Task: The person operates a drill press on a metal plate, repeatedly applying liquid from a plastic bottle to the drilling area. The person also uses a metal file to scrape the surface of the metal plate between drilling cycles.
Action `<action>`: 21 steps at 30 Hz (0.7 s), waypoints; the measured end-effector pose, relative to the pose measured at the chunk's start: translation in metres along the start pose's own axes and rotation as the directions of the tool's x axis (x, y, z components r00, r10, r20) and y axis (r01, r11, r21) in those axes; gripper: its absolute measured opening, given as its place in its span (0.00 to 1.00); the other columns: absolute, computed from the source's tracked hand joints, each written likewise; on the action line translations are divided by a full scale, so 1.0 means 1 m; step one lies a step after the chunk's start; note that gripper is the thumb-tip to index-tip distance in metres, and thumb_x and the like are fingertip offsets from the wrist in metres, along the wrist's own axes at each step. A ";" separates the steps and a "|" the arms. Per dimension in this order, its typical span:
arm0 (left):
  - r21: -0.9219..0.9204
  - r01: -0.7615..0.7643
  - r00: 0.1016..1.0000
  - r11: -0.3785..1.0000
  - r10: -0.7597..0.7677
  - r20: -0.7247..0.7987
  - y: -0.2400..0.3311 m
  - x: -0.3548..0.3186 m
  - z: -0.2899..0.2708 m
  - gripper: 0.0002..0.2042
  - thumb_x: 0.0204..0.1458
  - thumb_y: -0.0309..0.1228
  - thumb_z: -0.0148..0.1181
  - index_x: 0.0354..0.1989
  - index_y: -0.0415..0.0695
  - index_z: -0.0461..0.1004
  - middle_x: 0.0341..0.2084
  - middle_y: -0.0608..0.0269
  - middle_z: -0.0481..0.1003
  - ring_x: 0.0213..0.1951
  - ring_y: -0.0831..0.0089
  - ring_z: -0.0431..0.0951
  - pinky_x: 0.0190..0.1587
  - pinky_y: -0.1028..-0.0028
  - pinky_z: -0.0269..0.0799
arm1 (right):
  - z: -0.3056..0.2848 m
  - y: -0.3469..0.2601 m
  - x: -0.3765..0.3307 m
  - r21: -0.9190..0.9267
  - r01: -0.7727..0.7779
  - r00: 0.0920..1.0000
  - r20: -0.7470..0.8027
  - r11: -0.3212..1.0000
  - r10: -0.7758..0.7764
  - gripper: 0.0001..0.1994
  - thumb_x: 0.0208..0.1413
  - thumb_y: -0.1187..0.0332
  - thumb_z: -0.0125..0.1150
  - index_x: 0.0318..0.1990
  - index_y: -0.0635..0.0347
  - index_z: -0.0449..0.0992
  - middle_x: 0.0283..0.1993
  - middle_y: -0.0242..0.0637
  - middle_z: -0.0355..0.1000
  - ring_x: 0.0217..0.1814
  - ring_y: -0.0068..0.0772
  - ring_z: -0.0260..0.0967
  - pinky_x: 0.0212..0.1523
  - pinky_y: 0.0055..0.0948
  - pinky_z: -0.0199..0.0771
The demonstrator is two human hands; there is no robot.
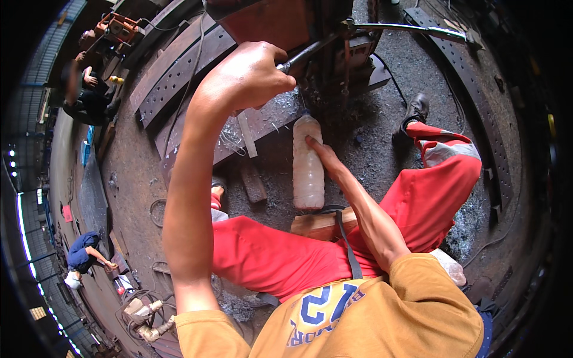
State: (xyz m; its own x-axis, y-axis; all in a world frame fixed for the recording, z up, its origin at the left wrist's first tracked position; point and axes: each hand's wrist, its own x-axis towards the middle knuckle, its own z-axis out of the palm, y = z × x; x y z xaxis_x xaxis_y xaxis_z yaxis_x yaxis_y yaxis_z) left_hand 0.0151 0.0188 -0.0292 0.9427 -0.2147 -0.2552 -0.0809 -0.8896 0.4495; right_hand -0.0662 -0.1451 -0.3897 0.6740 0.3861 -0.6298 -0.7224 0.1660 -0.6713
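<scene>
My left hand [253,74] is raised and wrapped round the end of a metal lever handle [315,49] on a dark machine [292,27]. My right hand [322,154] holds a cloudy plastic bottle [308,179], its thumb pressed on the side. The bottle stands upright in view, its narrow dark cap [306,112] pointing toward the underside of the machine. Below the machine lies a dark steel plate [206,134] with shiny metal shavings [286,107] on it. A second lever arm [406,27] sticks out to the right.
I sit on a wooden block [316,225], legs spread. Perforated steel beams [185,68] lie left, another [471,89] right. Shavings [468,230] and cables [397,89] litter the ground. A person crouches [89,95] at upper left; another bends over [86,253] at lower left.
</scene>
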 end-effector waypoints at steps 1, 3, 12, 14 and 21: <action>-0.006 0.007 1.000 1.000 -0.007 -0.003 0.000 -0.001 0.000 0.16 0.48 0.35 0.60 0.41 0.35 0.78 0.17 0.64 0.72 0.17 0.79 0.70 0.21 0.73 0.66 | 0.000 -0.001 -0.001 -0.012 0.000 1.000 -0.009 1.000 -0.001 0.39 0.55 0.38 0.63 0.54 0.74 0.72 0.43 0.45 0.77 0.42 0.37 0.78 0.47 0.36 0.77; -0.016 0.031 0.999 0.999 -0.031 0.007 0.003 -0.002 -0.001 0.16 0.48 0.35 0.60 0.41 0.35 0.78 0.17 0.64 0.72 0.17 0.79 0.70 0.21 0.73 0.66 | -0.002 0.000 -0.001 -0.012 0.002 1.000 -0.026 1.000 -0.002 0.39 0.55 0.38 0.63 0.54 0.74 0.73 0.44 0.46 0.78 0.42 0.37 0.78 0.47 0.36 0.77; -0.026 0.046 0.999 0.999 -0.046 0.013 -0.001 0.000 0.001 0.14 0.49 0.34 0.60 0.38 0.35 0.77 0.17 0.64 0.71 0.17 0.79 0.70 0.20 0.74 0.65 | 0.003 0.007 -0.002 0.020 0.008 0.999 0.048 1.000 -0.009 0.35 0.55 0.39 0.63 0.50 0.70 0.77 0.43 0.43 0.78 0.43 0.35 0.78 0.48 0.34 0.77; -0.041 0.042 0.999 0.998 -0.042 0.014 -0.002 0.000 0.003 0.13 0.49 0.33 0.60 0.37 0.35 0.77 0.17 0.65 0.71 0.17 0.79 0.70 0.20 0.74 0.65 | 0.001 0.006 -0.001 -0.025 0.029 0.998 0.053 0.999 -0.028 0.36 0.55 0.38 0.63 0.50 0.70 0.77 0.43 0.43 0.79 0.44 0.34 0.78 0.48 0.34 0.76; -0.021 0.028 0.999 0.999 -0.028 0.031 0.002 -0.002 -0.001 0.14 0.49 0.33 0.60 0.37 0.34 0.77 0.17 0.63 0.72 0.17 0.79 0.71 0.20 0.74 0.66 | 0.008 0.000 -0.004 -0.489 0.370 0.866 -0.126 0.790 -0.484 0.35 0.46 0.51 0.76 0.57 0.63 0.72 0.51 0.47 0.78 0.52 0.45 0.77 0.54 0.39 0.75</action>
State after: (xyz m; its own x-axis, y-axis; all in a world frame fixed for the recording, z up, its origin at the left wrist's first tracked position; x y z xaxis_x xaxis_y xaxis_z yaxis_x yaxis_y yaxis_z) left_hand 0.0136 0.0182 -0.0274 0.9340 -0.2025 -0.2943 -0.0474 -0.8868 0.4598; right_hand -0.0707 -0.1397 -0.3841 0.9526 0.1399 -0.2700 -0.2455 -0.1702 -0.9543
